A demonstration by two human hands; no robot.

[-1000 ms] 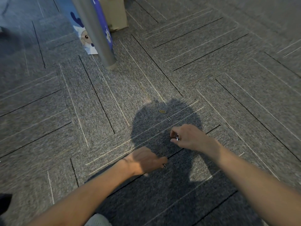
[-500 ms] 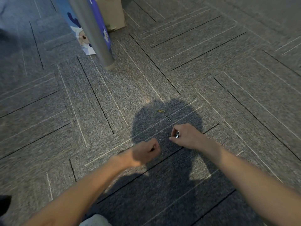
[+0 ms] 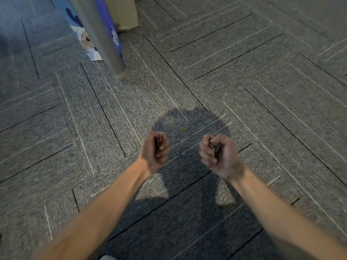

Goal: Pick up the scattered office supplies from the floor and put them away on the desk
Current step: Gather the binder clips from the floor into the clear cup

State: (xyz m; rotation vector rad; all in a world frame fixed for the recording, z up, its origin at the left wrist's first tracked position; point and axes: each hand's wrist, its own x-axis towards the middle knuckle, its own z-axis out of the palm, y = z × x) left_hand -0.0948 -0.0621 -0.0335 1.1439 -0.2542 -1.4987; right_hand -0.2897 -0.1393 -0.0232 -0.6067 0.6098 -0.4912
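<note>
No readable text, brand, number or sign appears. The blue paper bag behind the metal pole shows only a cartoon reindeer face.

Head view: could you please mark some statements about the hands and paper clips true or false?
1. A yellow paper clip lies on the carpet beyond both hands. True.
2. The left hand lies flat, fingers straight. False: its fingers are curled, pinching a thin wire clip.
3. A grey metal leg stands on the carpet. True.
4. The right hand holds the yellow clip. False: it lies free; that hand grips a dark item.
</note>
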